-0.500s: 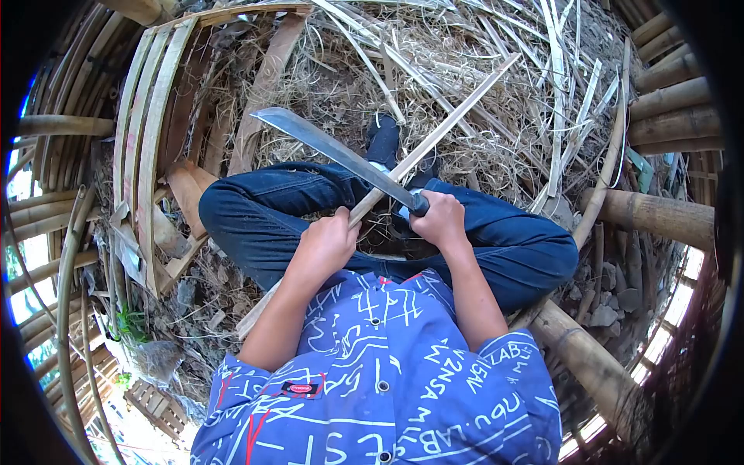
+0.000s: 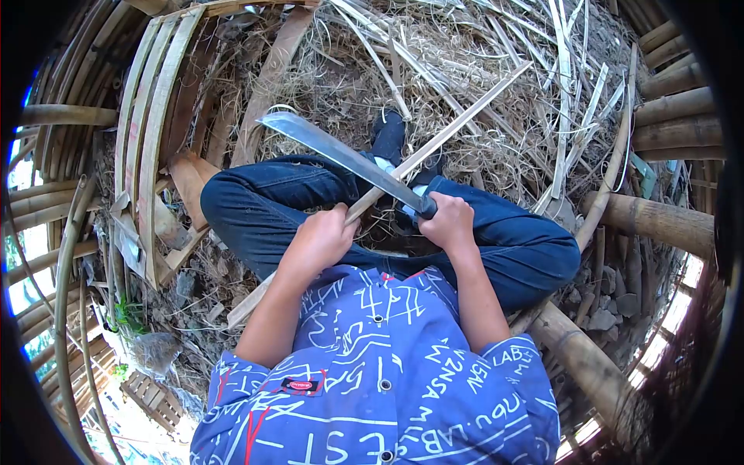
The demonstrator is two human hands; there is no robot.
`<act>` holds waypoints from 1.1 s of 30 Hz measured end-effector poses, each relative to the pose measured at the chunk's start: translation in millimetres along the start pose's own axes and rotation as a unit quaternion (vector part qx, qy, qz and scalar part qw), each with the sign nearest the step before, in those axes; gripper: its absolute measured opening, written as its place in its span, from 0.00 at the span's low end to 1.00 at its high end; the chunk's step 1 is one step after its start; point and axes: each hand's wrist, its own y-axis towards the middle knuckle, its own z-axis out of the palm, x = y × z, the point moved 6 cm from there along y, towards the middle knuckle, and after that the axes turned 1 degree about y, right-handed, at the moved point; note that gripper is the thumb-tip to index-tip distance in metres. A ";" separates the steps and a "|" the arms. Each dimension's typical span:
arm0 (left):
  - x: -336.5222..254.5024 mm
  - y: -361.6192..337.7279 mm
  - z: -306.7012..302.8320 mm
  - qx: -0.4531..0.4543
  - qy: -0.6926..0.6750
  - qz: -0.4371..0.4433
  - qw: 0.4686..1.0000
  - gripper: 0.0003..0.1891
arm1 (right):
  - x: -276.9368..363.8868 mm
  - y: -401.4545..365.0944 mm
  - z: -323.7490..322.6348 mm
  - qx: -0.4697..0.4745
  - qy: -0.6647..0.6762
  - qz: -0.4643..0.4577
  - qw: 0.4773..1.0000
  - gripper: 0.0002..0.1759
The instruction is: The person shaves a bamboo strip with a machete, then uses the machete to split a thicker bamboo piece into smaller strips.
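My right hand is wrapped around the dark handle of a machete. Its long blade slants up and left, crossing over a pale bamboo strip between my two hands. In my closed left hand is that same strip, gripped below the crossing. From there it runs up and right past my feet, while its lower end shows beyond my left forearm. A thin pale curl appears close to the blade tip. My crossed legs in dark trousers lie beneath the hands.
Shavings cover the ground ahead, with long split strips at the upper right. A slatted wooden frame leans at the left. Thick bamboo poles jut in from the right, near grey stones.
Both hands, the machete and the strip sit slightly farther right in view. The blade still crosses the strip at nearly the same place, and both grips are unchanged.
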 end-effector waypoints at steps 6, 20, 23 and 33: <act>-0.6 2.8 -4.4 0.020 -0.007 -0.022 1.000 0.18 | -5.1 2.0 -0.9 0.013 -0.031 0.005 0.999 0.12; 10.7 4.2 -3.4 0.013 -0.032 -0.004 0.999 0.18 | -18.0 -5.0 -13.5 -0.005 -0.086 0.000 0.996 0.11; 23.1 4.1 -8.1 0.013 -0.021 -0.017 1.000 0.17 | -30.7 -7.9 -15.4 -0.013 -0.092 0.012 0.996 0.11; 22.2 -7.4 -22.1 0.034 -0.040 -0.010 0.999 0.17 | -40.2 -6.2 -22.8 -0.028 -0.109 0.022 0.993 0.11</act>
